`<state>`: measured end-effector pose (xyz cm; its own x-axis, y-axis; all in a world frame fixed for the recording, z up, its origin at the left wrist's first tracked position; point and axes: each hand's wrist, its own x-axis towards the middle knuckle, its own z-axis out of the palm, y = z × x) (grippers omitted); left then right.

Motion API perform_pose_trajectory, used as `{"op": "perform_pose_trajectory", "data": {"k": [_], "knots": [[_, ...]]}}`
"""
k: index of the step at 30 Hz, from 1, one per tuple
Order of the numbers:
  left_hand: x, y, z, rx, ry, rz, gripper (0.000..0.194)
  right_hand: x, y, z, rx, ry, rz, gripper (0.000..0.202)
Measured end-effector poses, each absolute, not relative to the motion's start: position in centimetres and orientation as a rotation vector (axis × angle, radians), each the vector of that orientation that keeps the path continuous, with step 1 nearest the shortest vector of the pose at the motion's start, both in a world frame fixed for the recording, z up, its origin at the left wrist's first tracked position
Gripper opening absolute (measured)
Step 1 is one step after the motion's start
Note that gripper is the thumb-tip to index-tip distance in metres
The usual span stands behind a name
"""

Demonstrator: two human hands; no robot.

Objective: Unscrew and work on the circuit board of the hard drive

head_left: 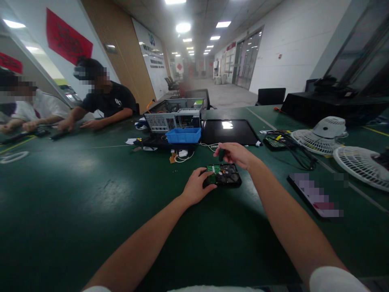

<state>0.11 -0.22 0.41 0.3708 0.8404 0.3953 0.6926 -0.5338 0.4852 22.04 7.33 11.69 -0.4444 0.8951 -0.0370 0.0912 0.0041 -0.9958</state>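
Observation:
A black hard drive (229, 175) with a green circuit board on its upper face lies flat on the table in front of me. My left hand (199, 184) grips its left end, fingers over the board and thumb along the near edge. Above the drive's far side, my right hand (235, 154) is closed around the dark green handle of a screwdriver (221, 154), held upright. The screwdriver's tip is too small to make out, so I cannot tell whether it touches the drive.
Beyond the drive stand a blue tray (184, 136), an open computer case (173, 117) and a flat dark screen (231, 132). To the right are a phone (314, 196), black cables (299, 154) and white fan parts (322, 136). Two people (106, 97) sit at the left.

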Motion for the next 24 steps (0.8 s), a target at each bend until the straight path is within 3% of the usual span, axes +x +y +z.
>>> {"op": "perform_pose_trajectory", "data": {"k": [8, 24], "knots": [[0.04, -0.31, 0.59, 2.395, 1.361, 0.907, 0.055, 21.63, 6.75, 11.87, -0.971, -1.479, 1.635, 0.033], [-0.07, -0.32, 0.46, 2.394, 1.357, 0.910, 0.054, 21.99, 7.47, 11.67, -1.065, -1.580, 1.382, 0.034]]}}
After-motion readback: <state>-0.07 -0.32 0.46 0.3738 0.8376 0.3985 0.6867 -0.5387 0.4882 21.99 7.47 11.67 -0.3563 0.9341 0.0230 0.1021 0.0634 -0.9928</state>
